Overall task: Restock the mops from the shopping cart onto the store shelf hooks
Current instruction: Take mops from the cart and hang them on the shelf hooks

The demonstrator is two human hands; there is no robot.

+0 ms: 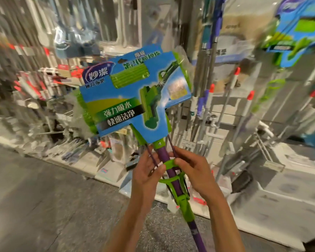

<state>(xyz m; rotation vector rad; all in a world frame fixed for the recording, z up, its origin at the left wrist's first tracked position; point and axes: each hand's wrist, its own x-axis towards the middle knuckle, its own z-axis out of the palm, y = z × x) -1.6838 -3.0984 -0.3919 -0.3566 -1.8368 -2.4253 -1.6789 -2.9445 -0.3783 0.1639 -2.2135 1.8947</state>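
Forearms, two, bare, rising from the bottom centre of the frame. Left hand [147, 171]: fingers curled round the mop's purple handle [171, 171] and its thin side rods. Right hand [193, 170]: fingertips pinching the green wringer lever [169, 163] against the handle.

Mop [135, 91], one: held head-up at centre frame, slightly tilted, its green sponge head covered by a blue printed card sleeve. Not yet on a hook; no cart in view.

Risks, as judged: both hands grip low on the handle, so the top-heavy head may sway and knock the hanging stock [213, 84] at right; a pull on the lever could shift the wringer or pinch a finger; the card's hang hole, near the top edge, may tear if forced onto a hook.

Floor [35, 197]: grey speckled, lower left. Shelving [289, 197]: pale base running diagonally across the frame, with brooms, brushes and a matching mop [298, 31] at upper right. Surroundings blurred.
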